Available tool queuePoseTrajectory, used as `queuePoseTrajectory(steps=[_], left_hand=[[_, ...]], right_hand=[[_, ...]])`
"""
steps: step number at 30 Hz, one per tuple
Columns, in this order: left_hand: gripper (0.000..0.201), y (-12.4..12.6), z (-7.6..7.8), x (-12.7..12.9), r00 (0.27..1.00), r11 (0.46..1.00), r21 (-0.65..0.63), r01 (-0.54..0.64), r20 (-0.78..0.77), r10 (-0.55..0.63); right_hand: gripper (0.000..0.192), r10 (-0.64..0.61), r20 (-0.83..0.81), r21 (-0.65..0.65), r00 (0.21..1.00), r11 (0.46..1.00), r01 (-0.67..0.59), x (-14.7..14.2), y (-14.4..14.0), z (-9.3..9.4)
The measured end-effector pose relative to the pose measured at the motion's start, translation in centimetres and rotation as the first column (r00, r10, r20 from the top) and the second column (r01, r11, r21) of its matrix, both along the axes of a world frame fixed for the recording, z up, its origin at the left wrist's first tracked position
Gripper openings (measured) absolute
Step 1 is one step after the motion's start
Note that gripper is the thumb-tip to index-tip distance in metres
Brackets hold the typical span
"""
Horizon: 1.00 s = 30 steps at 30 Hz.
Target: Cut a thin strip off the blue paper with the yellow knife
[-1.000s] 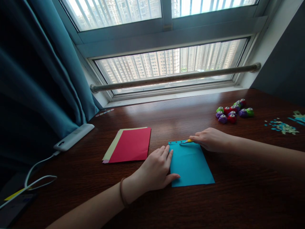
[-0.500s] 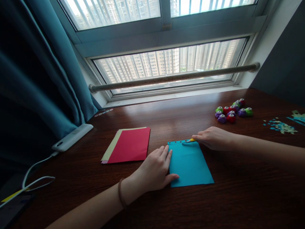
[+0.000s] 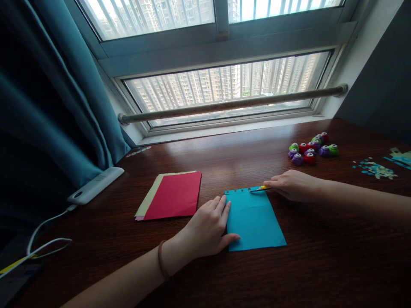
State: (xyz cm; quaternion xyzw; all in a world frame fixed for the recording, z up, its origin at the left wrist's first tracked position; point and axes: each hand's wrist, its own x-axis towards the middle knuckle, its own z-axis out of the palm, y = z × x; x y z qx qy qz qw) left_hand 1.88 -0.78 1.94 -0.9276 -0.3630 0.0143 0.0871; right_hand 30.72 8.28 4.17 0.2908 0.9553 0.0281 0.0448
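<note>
In the head view, our only one, we find the blue sheet (image 3: 257, 226) flat on the desk (image 3: 237, 278), between the two hands. Down its left edge comes our left hand (image 3: 210, 226), palm low, thumb spread wide from the fingers, gripping nothing; that thumb crosses onto the paper, presumably pinning it against sliding. Across to our right hand (image 3: 285, 185), and it's pinched narrow round the yellow grip of a slim tool (image 3: 264, 187), tip over the sheet just below the row of holes (image 3: 241, 191); holding it so far back seems to keep the fingers off that edge. Red paper (image 3: 175, 194) tops a stack at left, and over on the right sit toys (image 3: 309, 159) and scraps (image 3: 379, 170), all apart from the sheet, which leaves both hands elbow room!
</note>
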Motion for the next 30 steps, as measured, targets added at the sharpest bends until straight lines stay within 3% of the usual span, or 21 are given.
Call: queuePoseTrajectory(steps=[30], left_hand=[[0.078, 0.1, 0.0, 0.1, 1.000, 1.000, 0.006, -0.003, -0.013, 0.003]], right_hand=[[0.031, -0.028, 0.022, -0.015, 0.999, 0.999, 0.028, 3.8, 0.1, -0.7]])
